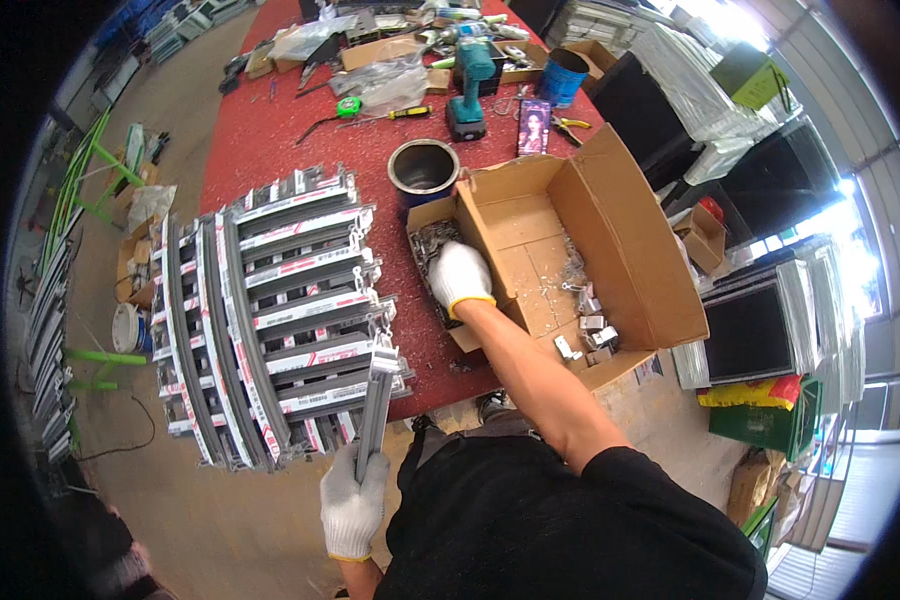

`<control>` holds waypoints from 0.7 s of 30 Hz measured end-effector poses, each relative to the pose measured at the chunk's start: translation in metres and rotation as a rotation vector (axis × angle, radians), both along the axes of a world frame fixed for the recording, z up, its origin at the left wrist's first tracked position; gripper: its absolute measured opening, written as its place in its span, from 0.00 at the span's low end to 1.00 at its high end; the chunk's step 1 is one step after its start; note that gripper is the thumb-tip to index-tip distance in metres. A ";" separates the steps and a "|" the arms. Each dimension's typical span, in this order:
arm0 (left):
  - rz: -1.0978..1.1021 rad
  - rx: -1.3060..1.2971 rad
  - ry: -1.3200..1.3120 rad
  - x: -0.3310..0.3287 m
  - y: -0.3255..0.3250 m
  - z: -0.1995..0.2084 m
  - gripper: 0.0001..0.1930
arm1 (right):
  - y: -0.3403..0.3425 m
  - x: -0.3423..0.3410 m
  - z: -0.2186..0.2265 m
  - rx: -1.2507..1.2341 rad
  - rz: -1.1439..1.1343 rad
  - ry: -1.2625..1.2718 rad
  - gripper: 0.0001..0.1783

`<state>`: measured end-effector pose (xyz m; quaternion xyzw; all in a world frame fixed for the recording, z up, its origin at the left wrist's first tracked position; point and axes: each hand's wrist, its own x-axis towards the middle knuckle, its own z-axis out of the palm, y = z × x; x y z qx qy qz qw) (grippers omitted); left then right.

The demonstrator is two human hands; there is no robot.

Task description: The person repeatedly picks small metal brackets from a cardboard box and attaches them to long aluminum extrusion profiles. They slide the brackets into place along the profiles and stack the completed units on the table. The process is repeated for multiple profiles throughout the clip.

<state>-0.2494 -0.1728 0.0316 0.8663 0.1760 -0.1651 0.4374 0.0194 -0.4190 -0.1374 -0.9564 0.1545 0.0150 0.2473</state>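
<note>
My left hand (354, 505), in a white knit glove, grips the lower end of a short grey metal profile (374, 405). The profile points up and away, its far end beside the right edge of a crisscross stack of grey profiles (315, 320) with white and red film strips. My right hand (458, 275), gloved too, reaches down into a narrow cardboard box (432, 212) of small dark metal parts (435, 238). Its fingertips are hidden among the parts. Against that box stands a large open carton (625, 230), with small white and grey fittings (595, 335) in its near corner.
The red table (270, 130) carries a dark metal pot (423, 170), a teal cordless drill (475, 85), a blue can (564, 78), yellow-handled pliers (572, 128), a screwdriver (410, 113) and a green tape measure (348, 107). Wrapped panels (770, 320) lean at the right. Green stands (105, 165) are at the left.
</note>
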 end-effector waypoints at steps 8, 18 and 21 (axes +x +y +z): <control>-0.056 0.037 0.019 0.011 -0.008 -0.002 0.21 | -0.005 -0.057 0.070 0.310 -0.021 -0.149 0.14; -0.109 0.073 -0.007 0.024 -0.015 0.002 0.20 | -0.036 -0.119 0.130 0.893 0.064 0.057 0.17; -0.136 0.055 -0.053 0.025 -0.018 0.002 0.20 | -0.045 -0.134 0.137 1.191 0.007 0.169 0.15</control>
